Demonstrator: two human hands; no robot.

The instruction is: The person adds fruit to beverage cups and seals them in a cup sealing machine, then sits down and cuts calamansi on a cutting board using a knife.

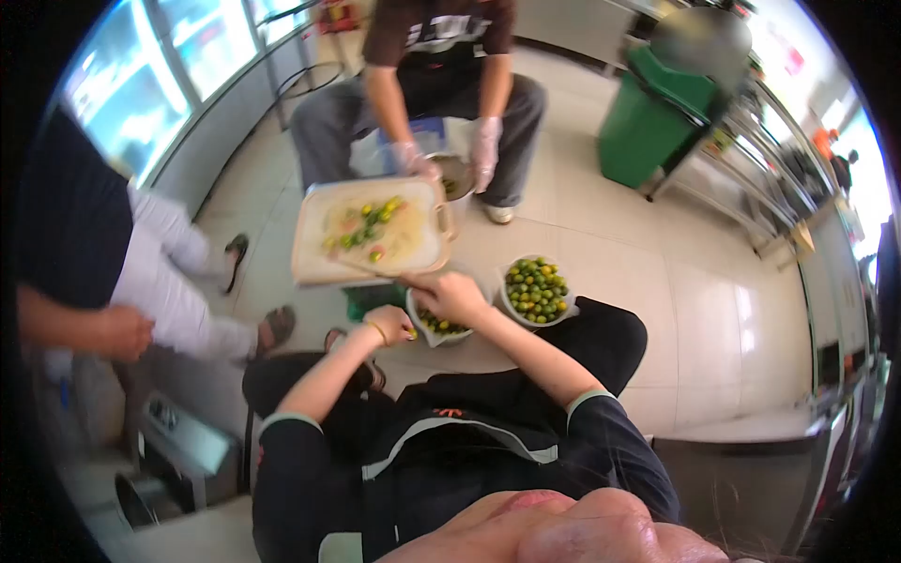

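Note:
My right hand [455, 298] is closed around the handle of a knife [361, 269], whose blade lies over the near edge of a pale cutting board [314, 253]. My left hand [389, 325] is curled below the board, with a small yellow-green citrus fruit [412, 333] partly showing at its fingertips. Pieces of cut citrus [368, 230] are scattered on the board. Under my hands, a white container [453, 340] of citrus is partly hidden by my right hand and forearm. Just right of it stands a white bowl [508, 302] heaped with whole green and yellow citrus.
Opposite me sits a person whose gloved hands [484, 155] are at a metal bowl [455, 175] behind the board. Another person [141, 253] is at the left. A green bin [648, 131] and a metal rack [751, 159] stand at the far right.

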